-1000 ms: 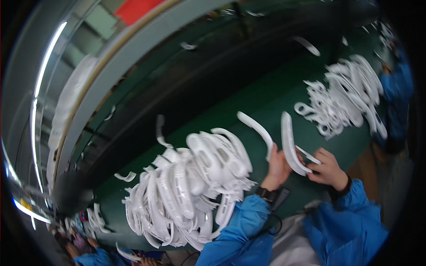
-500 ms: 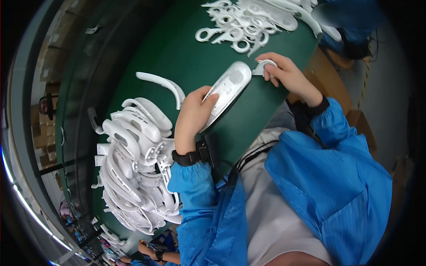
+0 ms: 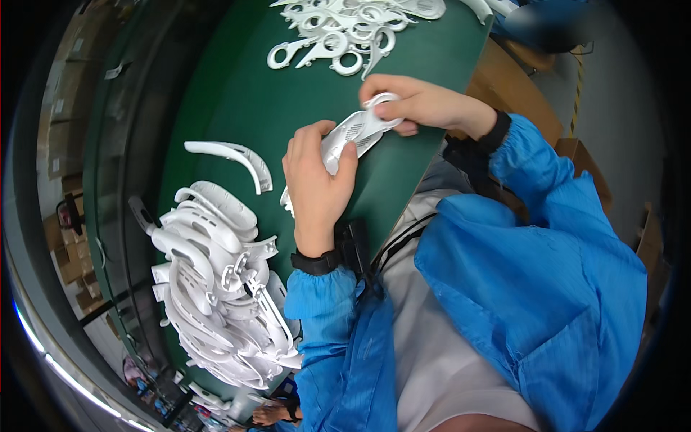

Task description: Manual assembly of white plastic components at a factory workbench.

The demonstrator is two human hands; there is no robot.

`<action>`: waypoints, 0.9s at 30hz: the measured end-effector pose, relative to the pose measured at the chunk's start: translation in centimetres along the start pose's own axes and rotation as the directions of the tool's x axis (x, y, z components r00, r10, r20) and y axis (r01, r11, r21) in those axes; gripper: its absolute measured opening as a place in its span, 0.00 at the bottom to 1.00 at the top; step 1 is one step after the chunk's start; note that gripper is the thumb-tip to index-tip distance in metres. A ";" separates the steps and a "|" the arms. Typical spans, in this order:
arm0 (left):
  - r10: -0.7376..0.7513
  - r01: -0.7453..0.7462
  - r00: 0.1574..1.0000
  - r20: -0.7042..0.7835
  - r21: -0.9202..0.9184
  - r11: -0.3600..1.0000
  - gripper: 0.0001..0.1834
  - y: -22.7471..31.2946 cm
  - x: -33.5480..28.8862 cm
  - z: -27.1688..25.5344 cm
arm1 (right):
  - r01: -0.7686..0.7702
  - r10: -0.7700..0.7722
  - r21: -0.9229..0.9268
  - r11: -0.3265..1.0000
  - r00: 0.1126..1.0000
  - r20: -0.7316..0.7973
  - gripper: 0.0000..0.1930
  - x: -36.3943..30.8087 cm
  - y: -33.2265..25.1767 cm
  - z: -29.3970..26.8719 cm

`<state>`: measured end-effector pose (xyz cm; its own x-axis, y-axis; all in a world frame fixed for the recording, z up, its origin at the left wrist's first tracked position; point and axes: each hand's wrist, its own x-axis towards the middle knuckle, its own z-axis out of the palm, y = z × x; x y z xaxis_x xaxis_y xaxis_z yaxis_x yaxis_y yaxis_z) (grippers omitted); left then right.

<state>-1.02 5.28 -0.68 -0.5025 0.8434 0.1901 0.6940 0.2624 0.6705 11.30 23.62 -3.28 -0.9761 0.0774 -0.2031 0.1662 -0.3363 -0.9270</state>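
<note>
A long white plastic shell [image 3: 333,149] with a patch of small holes lies under my left hand [image 3: 317,180], which grips it with the thumb on its near side. My right hand [image 3: 407,104] pinches a white ring-ended plastic piece [image 3: 376,122], its ring between thumb and fingers. The narrow part of that piece rests over the far end of the shell; whether it is seated there I cannot tell. My left hand covers much of the shell's middle.
A single curved white part [image 3: 234,153] lies left of my hands on the green table [image 3: 237,86]. Curved white shells form a heap [image 3: 223,288] at the left, and ring-ended pieces a pile [image 3: 338,36] at the back. Another person's hand [image 3: 270,413] shows at the bottom.
My right hand has brought the ring-ended piece leftward from beside the shell's end to over its inside. My left hand now covers more of the shell. The whole view has shifted.
</note>
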 end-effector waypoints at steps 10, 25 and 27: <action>0.007 -0.009 0.999 0.032 0.061 0.998 0.09 -0.9 0.1 0.7 | 0.121 -0.018 -0.645 0.755 0.986 0.164 0.11 2.8 -1.6 -0.3; -0.015 -0.006 0.997 0.073 0.274 0.962 0.10 1.1 -0.3 1.4 | 0.219 -0.029 -0.846 0.487 0.972 0.235 0.22 3.2 -1.9 0.4; -0.079 0.056 0.995 0.059 0.326 0.944 0.12 1.6 -0.2 1.5 | 0.239 -0.026 -0.845 0.479 0.966 0.258 0.24 3.5 -1.4 0.1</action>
<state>0.99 6.21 -0.71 -0.5246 0.8462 0.0937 0.7951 0.4475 0.4094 7.60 24.29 -2.67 -0.9832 -0.1585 -0.0903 -0.0351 0.6501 -0.7591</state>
